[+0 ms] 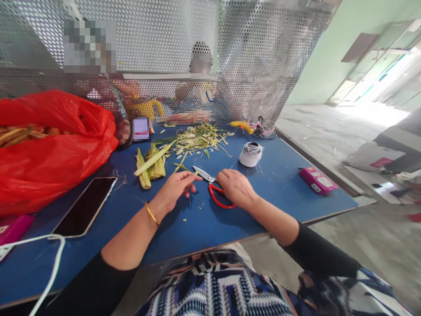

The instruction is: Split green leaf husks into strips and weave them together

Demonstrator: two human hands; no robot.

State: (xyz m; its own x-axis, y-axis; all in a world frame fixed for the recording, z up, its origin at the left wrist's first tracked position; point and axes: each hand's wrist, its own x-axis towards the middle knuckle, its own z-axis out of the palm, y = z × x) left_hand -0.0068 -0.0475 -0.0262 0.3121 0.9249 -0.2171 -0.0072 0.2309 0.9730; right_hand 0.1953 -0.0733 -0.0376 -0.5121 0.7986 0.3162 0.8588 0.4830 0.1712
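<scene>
My left hand [177, 188], a gold bangle on its wrist, pinches a small pale-green plant strip [196, 174] between thumb and fingertips. Just right of it, my right hand [237, 188] is closed over the red-handled scissors [219, 202]; one handle loop shows and the other is hidden under the hand. The blades point left toward my left fingertips. A spool of white thread [250, 155] stands behind my right hand, and a thin thread runs from it toward that hand. Thick pale-green stalk pieces [154, 164] lie beyond my left hand.
Cut green scraps [202, 139] are heaped at the back of the blue table [279, 193]. A red plastic bag [66, 153] and a phone [86, 206] lie left, a pink packet [317, 180] right. A perforated metal screen [158, 39] rises behind; a person sits beyond it.
</scene>
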